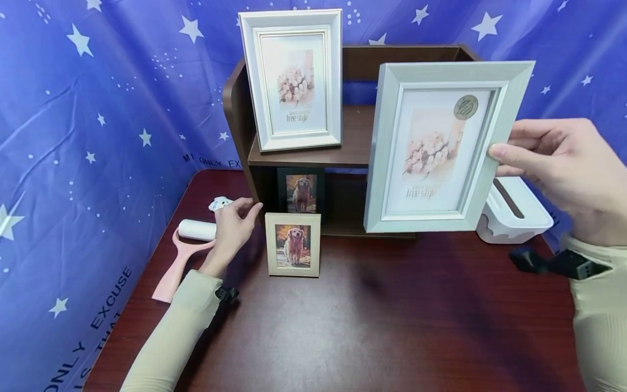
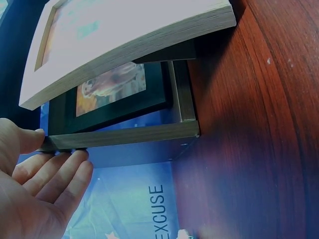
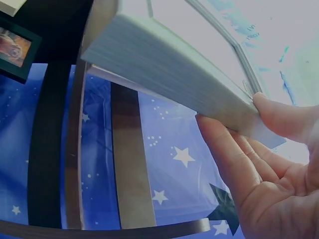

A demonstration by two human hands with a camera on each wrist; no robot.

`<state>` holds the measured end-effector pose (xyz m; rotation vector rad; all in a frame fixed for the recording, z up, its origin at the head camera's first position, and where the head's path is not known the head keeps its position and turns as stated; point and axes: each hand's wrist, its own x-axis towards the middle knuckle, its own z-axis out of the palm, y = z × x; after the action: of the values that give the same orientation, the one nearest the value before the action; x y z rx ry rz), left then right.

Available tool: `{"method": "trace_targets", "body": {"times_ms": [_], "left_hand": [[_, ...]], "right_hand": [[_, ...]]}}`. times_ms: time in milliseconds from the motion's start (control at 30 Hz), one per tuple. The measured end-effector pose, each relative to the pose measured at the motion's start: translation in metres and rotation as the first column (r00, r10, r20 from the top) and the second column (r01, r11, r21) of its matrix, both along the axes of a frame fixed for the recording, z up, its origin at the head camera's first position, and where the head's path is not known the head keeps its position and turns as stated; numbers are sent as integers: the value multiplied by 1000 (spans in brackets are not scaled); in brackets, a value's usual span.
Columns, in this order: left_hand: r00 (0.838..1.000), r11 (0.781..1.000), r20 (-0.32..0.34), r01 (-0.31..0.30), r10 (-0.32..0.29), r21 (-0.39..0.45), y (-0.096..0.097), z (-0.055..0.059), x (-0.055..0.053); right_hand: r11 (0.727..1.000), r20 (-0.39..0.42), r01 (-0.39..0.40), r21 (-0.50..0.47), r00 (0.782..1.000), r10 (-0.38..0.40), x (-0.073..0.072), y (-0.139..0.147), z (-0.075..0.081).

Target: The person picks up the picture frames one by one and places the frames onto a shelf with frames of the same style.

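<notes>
My right hand [image 1: 563, 169] grips a pale grey-green picture frame [image 1: 496, 188] by its right side, thumb on the front and fingers behind. The picture frame is held up in front of the right half of a dark brown two-tier shelf [image 1: 356, 136]. With my left hand [image 1: 232, 234] I pinch the front edge of the shelf's left side panel [image 2: 124, 137], thumb on one face and fingers on the other. A white picture frame [image 1: 334, 81] leans on the upper tier. Below, a small cream frame [image 1: 317, 256] with a dog photo stands before a black frame [image 1: 320, 190].
A pink-handled lint roller [image 1: 178, 267] lies left of the shelf, with a small white object [image 1: 219, 203] behind it. At the right stands a white tissue box [image 1: 526, 212]. Blue star-printed cloth [image 1: 122, 81] hangs around the dark red tabletop [image 1: 343, 326].
</notes>
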<state>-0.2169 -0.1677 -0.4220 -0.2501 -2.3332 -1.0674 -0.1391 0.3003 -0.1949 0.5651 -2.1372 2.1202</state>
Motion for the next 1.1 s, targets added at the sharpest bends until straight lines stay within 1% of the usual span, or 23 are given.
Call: {"method": "trace_targets", "body": {"times_ms": [167, 267, 400, 567, 767, 867, 967, 1100], "left_hand": [[1000, 1000, -2, -5, 5, 0, 1, 1, 0], [1000, 1000, -5, 4, -4, 9, 2, 2, 1], [1000, 1000, -16, 16, -16, 16, 2, 3, 1], [1000, 1000, -18, 12, -12, 10, 1, 2, 0], [1000, 1000, -5, 0, 0, 14, 1, 3, 1], [1000, 1000, 0, -4, 4, 17, 2, 4, 1], [1000, 1000, 5, -1, 1, 19, 2, 3, 1], [1000, 1000, 4, -1, 1, 22, 2, 2, 0]], "right_hand": [[998, 6, -5, -63, 1000, 6, -10, 0, 8], [994, 5, -25, -111, 1000, 26, -15, 0, 10], [985, 25, -35, -167, 999, 39, -21, 0, 14], [984, 53, -16, -177, 998, 25, -29, 0, 21], [990, 64, 14, -142, 998, -5, -39, -4, 27], [986, 60, 30, -166, 998, -20, -44, -8, 27], [979, 59, 66, -192, 997, -56, -48, -12, 29], [972, 53, 119, -201, 992, -111, -53, -16, 30]]}}
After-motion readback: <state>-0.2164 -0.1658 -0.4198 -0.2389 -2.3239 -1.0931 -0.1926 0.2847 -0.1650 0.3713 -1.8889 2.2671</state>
